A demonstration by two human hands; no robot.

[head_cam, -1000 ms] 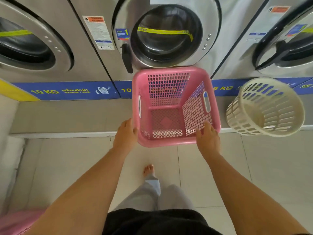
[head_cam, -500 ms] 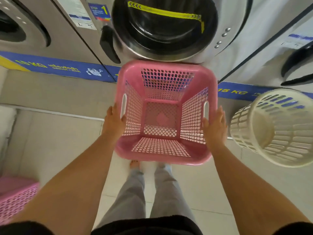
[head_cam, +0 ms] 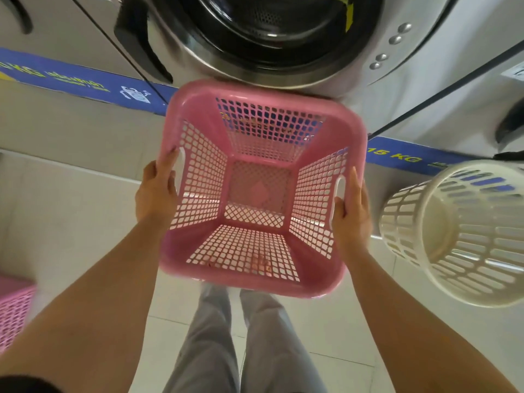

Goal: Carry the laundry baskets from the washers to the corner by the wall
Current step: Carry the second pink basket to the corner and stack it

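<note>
An empty square pink laundry basket (head_cam: 195,253) with lattice walls hangs in the middle of the head view, just below a washer's round door (head_cam: 272,32). My left hand (head_cam: 154,191) grips its left rim at the handle slot. On the right rim, my right hand (head_cam: 353,214) holds the other handle slot. A round cream basket (head_cam: 465,231) stands to the right, tilted toward me. Part of a second pink basket (head_cam: 14,310) shows at the left edge.
Steel washers (head_cam: 419,89) line the far side, with a blue strip (head_cam: 73,80) along their base above a low concrete step (head_cam: 71,131). My grey-trousered legs (head_cam: 255,344) stand on pale floor tiles (head_cam: 334,330) beneath the basket.
Both hands went from the basket's near edge to its side handles and took hold. The basket has come up and closer, and my view has closed in on the washer.
</note>
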